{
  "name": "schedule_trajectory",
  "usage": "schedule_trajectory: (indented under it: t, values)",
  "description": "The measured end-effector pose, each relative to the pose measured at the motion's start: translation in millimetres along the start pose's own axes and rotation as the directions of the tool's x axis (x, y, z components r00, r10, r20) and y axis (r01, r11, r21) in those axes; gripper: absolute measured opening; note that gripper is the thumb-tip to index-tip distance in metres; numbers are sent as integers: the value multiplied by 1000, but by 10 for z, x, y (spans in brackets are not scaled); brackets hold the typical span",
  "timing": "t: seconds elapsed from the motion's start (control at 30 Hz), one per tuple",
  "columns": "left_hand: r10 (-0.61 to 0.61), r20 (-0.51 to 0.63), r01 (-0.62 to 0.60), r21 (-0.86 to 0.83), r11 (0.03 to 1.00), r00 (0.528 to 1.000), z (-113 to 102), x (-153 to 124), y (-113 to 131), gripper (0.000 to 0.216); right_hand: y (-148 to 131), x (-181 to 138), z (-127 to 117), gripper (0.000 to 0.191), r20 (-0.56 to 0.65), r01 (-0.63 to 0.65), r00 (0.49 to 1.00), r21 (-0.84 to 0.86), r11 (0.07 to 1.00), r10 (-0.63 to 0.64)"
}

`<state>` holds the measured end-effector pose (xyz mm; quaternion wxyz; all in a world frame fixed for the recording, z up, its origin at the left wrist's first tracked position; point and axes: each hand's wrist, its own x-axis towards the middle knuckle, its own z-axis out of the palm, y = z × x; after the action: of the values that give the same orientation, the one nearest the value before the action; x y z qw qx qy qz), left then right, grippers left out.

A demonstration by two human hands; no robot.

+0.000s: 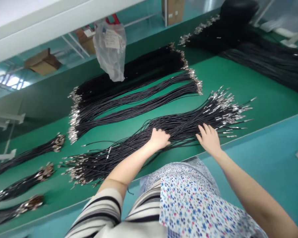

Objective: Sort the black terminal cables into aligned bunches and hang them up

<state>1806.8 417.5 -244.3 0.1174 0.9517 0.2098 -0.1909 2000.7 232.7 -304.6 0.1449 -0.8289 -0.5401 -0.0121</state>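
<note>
A loose spread of thin black wires [178, 127] with silver metal terminals at both ends lies across the green table [250, 82] in front of me. My left hand [159, 138] rests on the middle of this bundle with fingers curled down onto the wires. My right hand [209, 138] lies flat on the wires further right, fingers stretched toward the silver terminals [225, 109]. The other terminal ends [76, 172] fan out at the lower left.
Behind lie larger wire bundles [129, 89] and a black heap [238, 36] at the far right. Three small bundles [27, 180] sit at the left. A plastic bag [111, 49] hangs above; cardboard boxes [42, 62] stand beyond. The table's near edge [263, 127] borders teal floor.
</note>
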Motion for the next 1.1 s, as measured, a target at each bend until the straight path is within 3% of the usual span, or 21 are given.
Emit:
schedule_trajectory:
  t: [0.1, 0.2, 0.33, 0.43, 0.53, 0.6, 0.67, 0.73, 0.87, 1.0, 1.1]
  values:
    - [5, -147, -27, -149, 988, 989, -159, 525, 258, 46, 52, -225, 173, 48, 13, -81, 996, -138, 987, 83]
    - [-19, -199, -12, -151, 988, 980, -92, 987, 530, 71, 90, -399, 293, 47, 26, -136, 989, -201, 970, 144]
    - [3, -191, -30, -138, 990, 982, 46, 1275, 708, 53, 152, -392, 313, 44, 53, -166, 982, -196, 967, 179]
    - [39, -204, -94, -266, 959, 978, 19, 1306, 698, 32, 276, -345, 294, 42, 98, -140, 984, -103, 985, 151]
    - [-17, -230, -82, -413, 907, 973, -110, 1264, 642, 23, 409, -318, 237, 36, 55, -145, 989, 76, 987, 141]
    - [-35, -207, -90, -563, 822, 978, -227, 1205, 589, 18, 444, -283, 126, 28, -33, -144, 987, 239, 960, 156]
    - [14, -152, -124, -741, 660, 988, -351, 1137, 538, 22, 423, -208, -57, 22, -111, -113, 978, 416, 902, 174]
    - [76, -117, -140, -827, 544, 990, -468, 1090, 517, 29, 376, -87, -274, 22, -192, -20, 971, 531, 847, 143]
    - [24, -184, -163, -789, 592, 983, -609, 1116, 613, 31, 391, 207, -496, 28, -333, 248, 938, 439, 863, -99]
    - [-84, -128, -78, -893, 444, 988, -643, 1151, 743, 27, 622, 319, -189, 41, -111, 317, 948, 276, 908, -297]
    - [-111, -36, -10, -975, 224, 993, -691, 1064, 760, 30, 790, 268, 124, 53, 32, 304, 947, 248, 920, -321]
